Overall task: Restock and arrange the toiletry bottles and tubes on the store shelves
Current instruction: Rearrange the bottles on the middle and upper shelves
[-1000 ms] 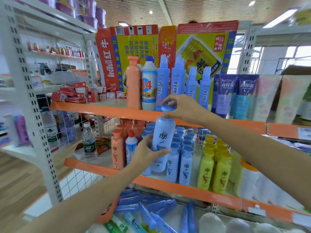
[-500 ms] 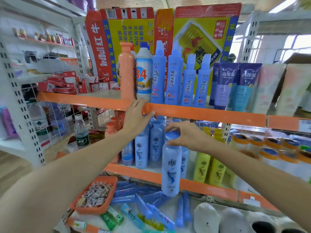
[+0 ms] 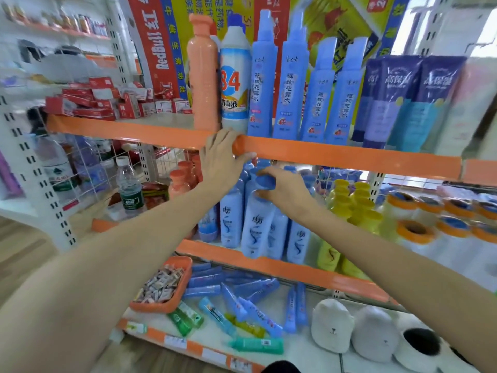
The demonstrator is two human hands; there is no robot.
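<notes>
My right hand [image 3: 285,188] grips the blue cap of a light-blue shampoo bottle [image 3: 255,227], which stands upright at the front edge of the middle shelf [image 3: 282,267], among several matching blue bottles [image 3: 297,238]. My left hand [image 3: 219,160] rests on the orange front strip of the upper shelf [image 3: 349,154], fingers wrapped over its edge. Tall blue spray bottles [image 3: 290,84], a peach bottle [image 3: 203,76] and a white "84" bottle [image 3: 235,82] stand on that upper shelf.
Yellow bottles [image 3: 349,211] and tape rolls [image 3: 415,231] sit right of the blue ones. Purple tubes [image 3: 398,100] stand at upper right. Below lie loose blue and green tubes [image 3: 242,300], an orange tray [image 3: 164,308] of small packets and plush slippers [image 3: 333,324].
My right hand has brought the bottle from in front of the shelf edge back up onto the middle shelf. My left hand moved from under the upper shelf's edge onto its strip.
</notes>
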